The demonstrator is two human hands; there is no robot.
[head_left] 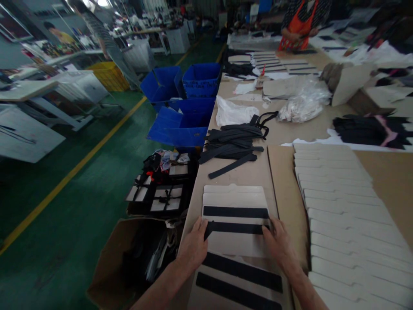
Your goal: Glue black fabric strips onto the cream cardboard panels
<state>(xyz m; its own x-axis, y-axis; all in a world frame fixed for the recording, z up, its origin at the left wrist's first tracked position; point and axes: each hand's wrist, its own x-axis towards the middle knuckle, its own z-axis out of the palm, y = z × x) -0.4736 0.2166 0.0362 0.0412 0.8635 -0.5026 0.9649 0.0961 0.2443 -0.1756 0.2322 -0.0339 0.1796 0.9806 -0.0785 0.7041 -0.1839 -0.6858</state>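
Note:
Both my hands rest on a white card at the table's near edge. A black strip lies across this card, and my left hand presses its left end with fingers flat. At the strip's right end my right hand presses down, fingers together. Another black strip lies on the card just beyond. Nearer me, a card carries two more black strips. A loose pile of black strips lies farther up the table.
Overlapping white cards run in a row on my right. Blue bins and an open cardboard box stand on the green floor at left. A person in an orange apron works at the far end. Plastic bags lie mid-table.

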